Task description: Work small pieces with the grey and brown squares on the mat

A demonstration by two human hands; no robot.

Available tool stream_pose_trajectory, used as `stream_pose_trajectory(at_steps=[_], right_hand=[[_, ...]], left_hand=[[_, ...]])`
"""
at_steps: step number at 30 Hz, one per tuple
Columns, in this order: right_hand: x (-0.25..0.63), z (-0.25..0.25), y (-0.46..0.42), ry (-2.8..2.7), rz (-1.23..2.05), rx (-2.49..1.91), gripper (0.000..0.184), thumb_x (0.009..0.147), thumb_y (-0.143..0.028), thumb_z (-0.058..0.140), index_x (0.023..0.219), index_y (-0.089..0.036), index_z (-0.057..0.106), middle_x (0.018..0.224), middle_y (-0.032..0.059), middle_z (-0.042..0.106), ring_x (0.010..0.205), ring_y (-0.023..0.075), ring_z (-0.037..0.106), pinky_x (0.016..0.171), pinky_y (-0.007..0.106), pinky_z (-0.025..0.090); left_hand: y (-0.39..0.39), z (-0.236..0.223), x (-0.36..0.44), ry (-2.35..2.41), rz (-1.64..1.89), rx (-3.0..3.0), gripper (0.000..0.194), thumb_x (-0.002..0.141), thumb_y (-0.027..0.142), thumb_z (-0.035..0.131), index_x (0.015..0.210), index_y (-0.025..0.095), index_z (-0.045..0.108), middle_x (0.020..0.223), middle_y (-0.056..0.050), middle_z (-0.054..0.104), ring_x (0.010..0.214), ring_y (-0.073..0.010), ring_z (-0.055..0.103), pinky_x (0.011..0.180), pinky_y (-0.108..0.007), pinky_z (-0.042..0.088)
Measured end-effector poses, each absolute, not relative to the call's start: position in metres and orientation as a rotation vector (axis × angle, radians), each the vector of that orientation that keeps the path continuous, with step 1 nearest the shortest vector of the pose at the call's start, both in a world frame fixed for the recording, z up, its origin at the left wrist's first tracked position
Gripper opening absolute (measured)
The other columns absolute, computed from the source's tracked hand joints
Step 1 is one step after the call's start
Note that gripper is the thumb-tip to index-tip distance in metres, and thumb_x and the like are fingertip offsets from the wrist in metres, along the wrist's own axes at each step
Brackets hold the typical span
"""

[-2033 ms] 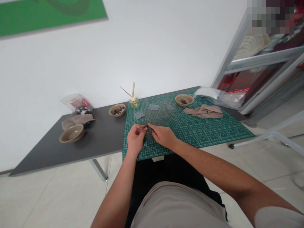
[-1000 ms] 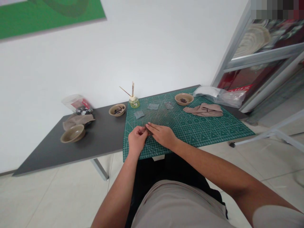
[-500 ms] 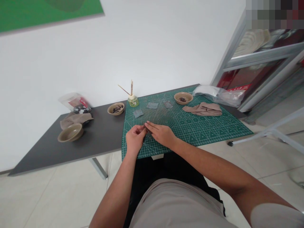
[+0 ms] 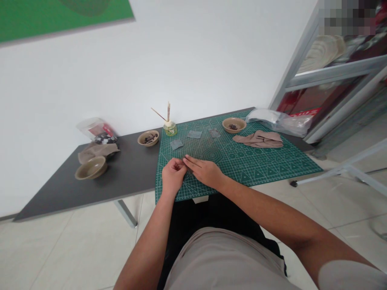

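My left hand (image 4: 173, 175) rests curled at the front of the green cutting mat (image 4: 256, 169), its fingers closed around a small dark piece that is mostly hidden. My right hand (image 4: 204, 171) lies nearly flat beside it, with extended fingertips reaching the left fingers. Farther up the mat lie several grey translucent squares, including one (image 4: 176, 144) nearest my hands. A tan bowl (image 4: 234, 125) holding dark pieces stands at the mat's far edge, and a beige cloth (image 4: 258, 139) lies to its right.
On the dark grey table (image 4: 121, 175) stand a tan bowl of dark pieces (image 4: 148, 138), an empty-looking tan bowl (image 4: 91, 168), a beige cloth (image 4: 97, 151), a plastic tub (image 4: 93, 129) and a jar with sticks (image 4: 170, 129). A plastic bag (image 4: 272, 123) lies at the far right.
My right hand has flattened, its fingers now stretched toward my left hand. The dark piece seen earlier between my fingers is now hidden. The view has shifted only slightly.
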State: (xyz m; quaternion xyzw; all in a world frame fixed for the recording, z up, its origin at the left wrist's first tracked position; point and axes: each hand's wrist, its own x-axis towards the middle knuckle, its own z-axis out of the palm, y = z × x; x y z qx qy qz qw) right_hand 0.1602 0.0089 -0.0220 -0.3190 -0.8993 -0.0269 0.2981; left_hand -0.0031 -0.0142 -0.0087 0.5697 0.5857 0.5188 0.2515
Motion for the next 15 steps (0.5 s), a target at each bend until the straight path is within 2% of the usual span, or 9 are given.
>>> stream_pose_trajectory(at_steps=[6, 11, 15], right_hand=[[0.1603, -0.0227, 0.0103, -2.323, 0.006, -0.95, 0.049, 0.094, -0.013, 0.048, 0.143, -0.012, 0.049, 0.137, 0.0149, 0.061, 0.119, 0.0225, 0.065, 0.096, 0.036, 0.057], [0.1606, -0.0246, 0.0096, -2.367, -0.068, -0.831, 0.049, 0.093, -0.011, 0.048, 0.142, -0.013, 0.052, 0.143, 0.0157, 0.055, 0.12, 0.0232, 0.064, 0.095, 0.036, 0.058], [0.1613, -0.023, 0.0098, -2.338, -0.011, -0.901, 0.05, 0.094, -0.013, 0.048, 0.143, -0.014, 0.05, 0.14, 0.0143, 0.058, 0.12, 0.0228, 0.064, 0.096, 0.036, 0.058]], left_hand=[[-0.0136, -0.0092, -0.001, 1.461, 1.459, 1.405, 0.015, 0.073, 0.032, 0.07, 0.075, 0.019, 0.062, 0.067, 0.002, 0.066, 0.059, -0.0122, 0.059, 0.06, -0.024, 0.046], [-0.0129, -0.0107, -0.0031, 1.609, 1.431, 1.54, 0.011, 0.074, 0.025, 0.066, 0.067, 0.019, 0.06, 0.06, 0.004, 0.059, 0.054, -0.0097, 0.051, 0.055, -0.022, 0.04], [-0.0138, -0.0111, -0.0024, 1.523, 1.429, 1.469, 0.012, 0.075, 0.03, 0.068, 0.072, 0.019, 0.063, 0.063, 0.003, 0.064, 0.056, -0.0112, 0.056, 0.058, -0.023, 0.044]])
